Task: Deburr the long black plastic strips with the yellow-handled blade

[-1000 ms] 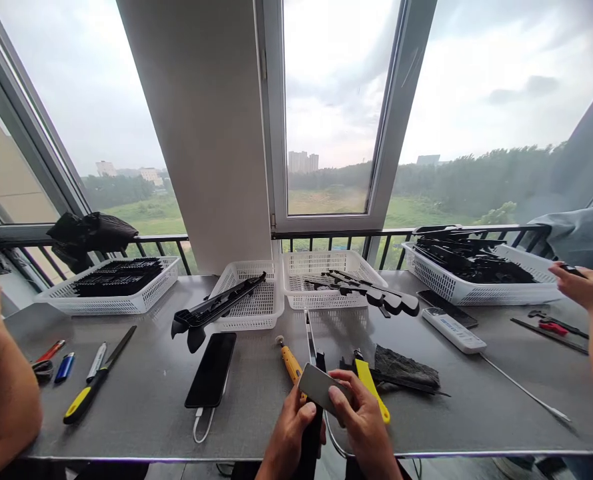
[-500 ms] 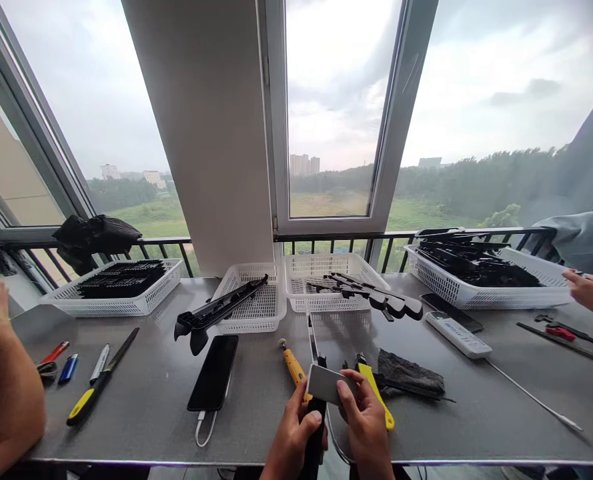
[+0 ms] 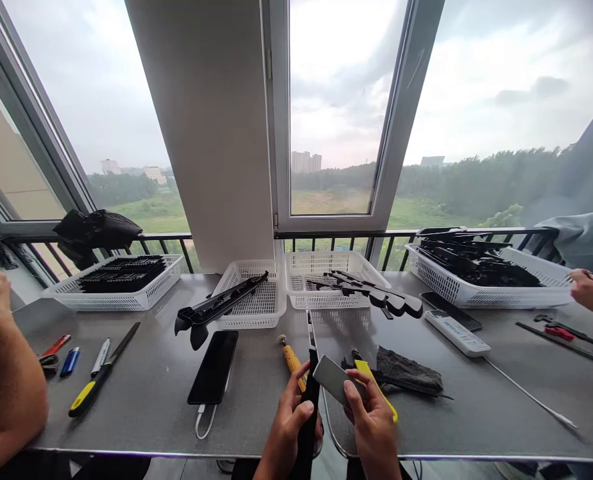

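Right fingers (image 3: 354, 399): flat grey block (image 3: 332, 379) | left fingers (image 3: 300, 416): slim black strip (image 3: 307, 433)

4 baskets (image 3: 506, 298), just 1 power strip (image 3: 456, 333), 1 grey block (image 3: 332, 379), 1 lighter (image 3: 70, 362), 1 marker (image 3: 101, 358), 1 cabled phone (image 3: 213, 367)

Metal tabletop (image 3: 141, 387), matt grey block (image 3: 332, 379), glossy phone (image 3: 213, 367)
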The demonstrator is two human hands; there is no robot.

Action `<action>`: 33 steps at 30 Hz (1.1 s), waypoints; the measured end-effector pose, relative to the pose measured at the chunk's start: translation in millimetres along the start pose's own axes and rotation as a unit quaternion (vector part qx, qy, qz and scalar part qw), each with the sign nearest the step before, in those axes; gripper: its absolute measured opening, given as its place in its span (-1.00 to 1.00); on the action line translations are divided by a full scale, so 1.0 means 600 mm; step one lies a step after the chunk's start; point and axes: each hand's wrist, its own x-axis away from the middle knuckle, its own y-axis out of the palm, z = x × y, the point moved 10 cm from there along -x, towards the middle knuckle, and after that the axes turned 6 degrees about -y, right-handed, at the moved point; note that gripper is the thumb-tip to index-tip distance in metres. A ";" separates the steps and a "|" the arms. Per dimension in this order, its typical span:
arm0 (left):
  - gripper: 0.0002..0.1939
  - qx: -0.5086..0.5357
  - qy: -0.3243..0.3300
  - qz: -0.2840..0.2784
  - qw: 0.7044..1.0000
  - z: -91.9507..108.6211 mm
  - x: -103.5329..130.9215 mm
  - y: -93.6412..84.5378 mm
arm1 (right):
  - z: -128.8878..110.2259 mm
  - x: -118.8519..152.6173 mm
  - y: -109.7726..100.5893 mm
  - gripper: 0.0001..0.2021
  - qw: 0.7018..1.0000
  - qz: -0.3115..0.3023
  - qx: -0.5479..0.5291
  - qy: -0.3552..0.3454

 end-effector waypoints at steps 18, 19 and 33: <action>-0.06 -0.022 -0.008 -0.036 0.999 -0.006 -0.002 0.006 | -0.041 -0.051 0.014 -0.52 0.985 -0.147 0.083 -0.031; -0.07 -0.025 -0.009 -0.036 0.999 -0.002 0.000 0.008 | -0.043 -0.051 0.014 -0.52 0.986 -0.140 0.085 -0.034; -0.02 -0.021 -0.020 0.017 0.999 0.031 0.008 0.016 | -0.056 -0.027 0.035 -0.64 0.988 -0.123 0.072 -0.054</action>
